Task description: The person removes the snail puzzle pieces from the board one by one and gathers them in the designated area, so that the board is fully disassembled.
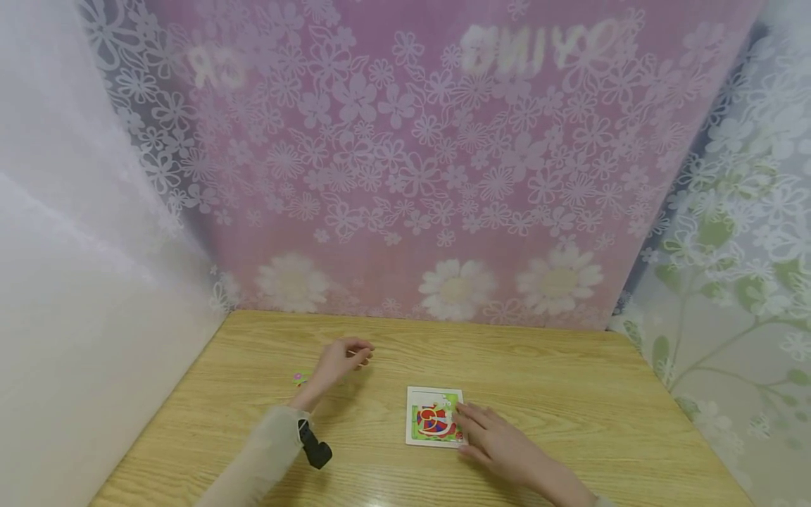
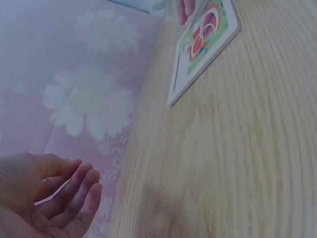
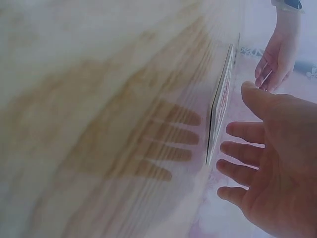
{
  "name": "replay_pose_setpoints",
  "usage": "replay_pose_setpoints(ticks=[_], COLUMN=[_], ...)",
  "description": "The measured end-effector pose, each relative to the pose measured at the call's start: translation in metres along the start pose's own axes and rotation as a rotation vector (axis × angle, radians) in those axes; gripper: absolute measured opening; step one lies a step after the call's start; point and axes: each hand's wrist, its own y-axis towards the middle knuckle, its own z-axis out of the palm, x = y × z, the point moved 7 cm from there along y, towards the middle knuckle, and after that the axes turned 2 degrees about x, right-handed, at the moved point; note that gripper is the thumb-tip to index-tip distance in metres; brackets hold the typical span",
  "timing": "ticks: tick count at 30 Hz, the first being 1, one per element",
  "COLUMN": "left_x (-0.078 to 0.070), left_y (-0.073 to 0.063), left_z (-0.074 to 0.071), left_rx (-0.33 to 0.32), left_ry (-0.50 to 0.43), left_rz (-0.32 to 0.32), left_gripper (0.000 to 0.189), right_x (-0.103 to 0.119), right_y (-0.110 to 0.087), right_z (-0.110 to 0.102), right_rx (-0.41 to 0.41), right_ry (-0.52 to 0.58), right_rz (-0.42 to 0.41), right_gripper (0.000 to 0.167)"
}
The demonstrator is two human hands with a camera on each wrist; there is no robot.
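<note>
A square puzzle board (image 1: 434, 446) with a white border lies flat on the table, with a red, blue and green picture in its frame. The upper left of its inside shows bare white. My left hand (image 1: 342, 360) is raised to the board's left, thumb and fingers pinching a thin, pale-edged puzzle piece (image 1: 355, 353); its face is hidden. Under the left forearm lies a small green and pink puzzle piece (image 1: 300, 379), partly covered. My right hand (image 1: 500, 443) is at the board's right edge, fingers extended over it; contact is unclear.
The wooden table (image 1: 557, 380) carries these things. A pink flowered curtain (image 1: 405, 176) stands along its back edge, with pale panels at left and right. A black band with a small device (image 1: 315, 447) sits on the left wrist.
</note>
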Motion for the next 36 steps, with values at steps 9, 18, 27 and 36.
replay_pose_setpoints(ticks=[9, 18, 27, 36], left_x=[-0.014, -0.025, -0.032, -0.04], left_y=[0.009, 0.011, 0.011, 0.01], left_z=[0.023, 0.051, 0.081, 0.109], left_rx=[0.027, 0.109, 0.189, 0.243], left_ry=[-0.014, -0.015, -0.041, -0.039], left_rz=[0.049, 0.09, 0.099, 0.085], left_gripper=[0.021, 0.023, 0.024, 0.022], right_x=[-0.006, -0.004, -0.002, 0.004], right_y=[-0.01, -0.011, -0.009, -0.011], right_z=[0.01, 0.014, 0.014, 0.007], right_rx=[0.102, 0.09, 0.115, 0.068], right_ry=[0.029, -0.03, -0.066, -0.12], right_rz=[0.044, 0.027, 0.038, -0.004], right_gripper=[0.061, 0.061, 0.062, 0.059])
